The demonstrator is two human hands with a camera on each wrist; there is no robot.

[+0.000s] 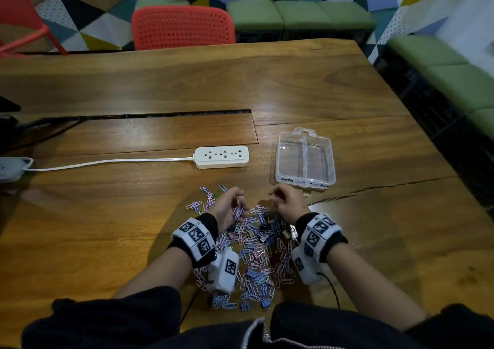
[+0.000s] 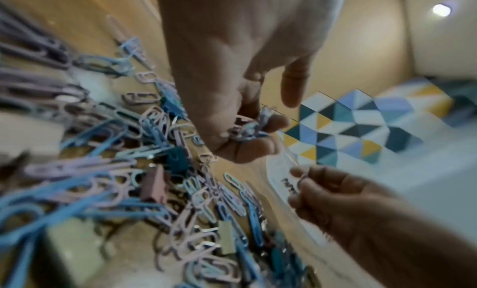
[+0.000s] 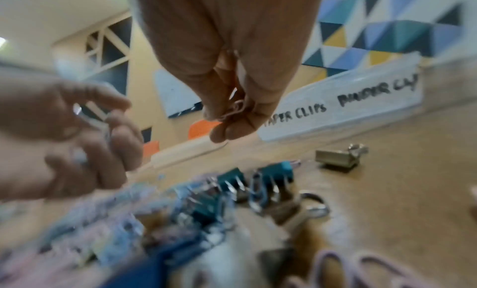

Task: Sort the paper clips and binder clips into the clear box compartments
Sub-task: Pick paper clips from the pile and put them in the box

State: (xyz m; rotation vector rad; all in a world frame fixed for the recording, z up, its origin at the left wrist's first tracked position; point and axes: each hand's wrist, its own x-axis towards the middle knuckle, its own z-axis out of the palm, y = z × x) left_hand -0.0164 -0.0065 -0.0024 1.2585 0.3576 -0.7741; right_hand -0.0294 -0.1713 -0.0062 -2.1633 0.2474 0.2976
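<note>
A heap of pink, purple and blue paper clips (image 1: 254, 244) mixed with small binder clips (image 1: 270, 229) covers the table in front of me. My left hand (image 1: 230, 204) is curled round a small bunch of paper clips (image 2: 247, 127) above the heap's far left part. My right hand (image 1: 287, 201) pinches a pink paper clip (image 3: 233, 110) between thumb and fingers, near the front of the clear box (image 1: 280, 161). The two-compartment box shows nothing inside and carries a label (image 3: 343, 109) reading PAPER CLIPS and BINDER CLIPS.
A white power strip (image 1: 221, 156) with its cord running left lies beyond the heap, left of the box. Loose teal and gold binder clips (image 3: 335, 159) sit near the box front. A red chair (image 1: 183, 27) stands at the table's far edge.
</note>
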